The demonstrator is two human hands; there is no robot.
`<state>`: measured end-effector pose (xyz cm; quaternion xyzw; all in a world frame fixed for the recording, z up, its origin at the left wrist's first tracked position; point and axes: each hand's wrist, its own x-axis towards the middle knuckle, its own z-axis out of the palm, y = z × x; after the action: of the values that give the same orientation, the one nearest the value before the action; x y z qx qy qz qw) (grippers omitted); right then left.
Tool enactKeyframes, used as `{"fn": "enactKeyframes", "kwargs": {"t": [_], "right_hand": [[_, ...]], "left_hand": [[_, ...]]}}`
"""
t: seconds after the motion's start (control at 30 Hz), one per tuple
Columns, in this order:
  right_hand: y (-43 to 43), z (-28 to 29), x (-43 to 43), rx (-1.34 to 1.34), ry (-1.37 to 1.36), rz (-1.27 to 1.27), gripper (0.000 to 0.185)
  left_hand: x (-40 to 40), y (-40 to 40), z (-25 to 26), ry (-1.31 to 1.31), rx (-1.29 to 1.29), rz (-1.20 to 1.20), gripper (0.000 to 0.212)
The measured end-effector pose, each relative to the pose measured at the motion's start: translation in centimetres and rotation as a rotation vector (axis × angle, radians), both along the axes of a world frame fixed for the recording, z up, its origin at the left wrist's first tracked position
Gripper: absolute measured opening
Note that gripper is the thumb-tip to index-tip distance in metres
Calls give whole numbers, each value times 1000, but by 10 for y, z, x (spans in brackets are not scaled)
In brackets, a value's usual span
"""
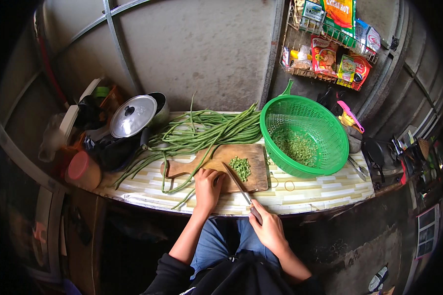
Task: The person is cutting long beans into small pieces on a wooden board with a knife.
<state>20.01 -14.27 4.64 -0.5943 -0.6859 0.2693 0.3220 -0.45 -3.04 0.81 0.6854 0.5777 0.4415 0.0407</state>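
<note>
My left hand (208, 186) is curled on the near edge of a wooden cutting board (206, 156), with green long beans (217, 127) running up to and under it. My fingers hide the bean ends there. In my right hand (267, 225) is a kitchen knife (236, 180) with a dark handle, its blade slanting up and left over the board. Chopped bean pieces (240, 167) lie in a small heap just right of the blade. A green plastic colander (302, 169) stands tilted at the board's right, with more chopped pieces inside.
A lidded pot (134, 116) and a pink-lidded container (82, 167) stand at the left. Rubber bands (289, 185) lie on the patterned tabletop (317, 197) near the colander. A pink-handled peeler (350, 116) is behind it. A wire rack (330, 31) with seasoning packets hangs on the wall.
</note>
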Motion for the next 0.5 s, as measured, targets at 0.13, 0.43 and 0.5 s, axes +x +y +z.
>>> {"fn": "enactKeyframes", "kwargs": {"t": [0.13,0.43,0.5], "right_hand": [[6,5,-3,-22,-15,21,52],[-10,19,8,-89,159,-4,47],[-18,10,15,20,152,15,49]], "left_hand": [[-5,14,2,-139,-94,-127,12],[10,22,4,-104,-24,-22,12],[10,19,4,-81,10,-33,12]]}}
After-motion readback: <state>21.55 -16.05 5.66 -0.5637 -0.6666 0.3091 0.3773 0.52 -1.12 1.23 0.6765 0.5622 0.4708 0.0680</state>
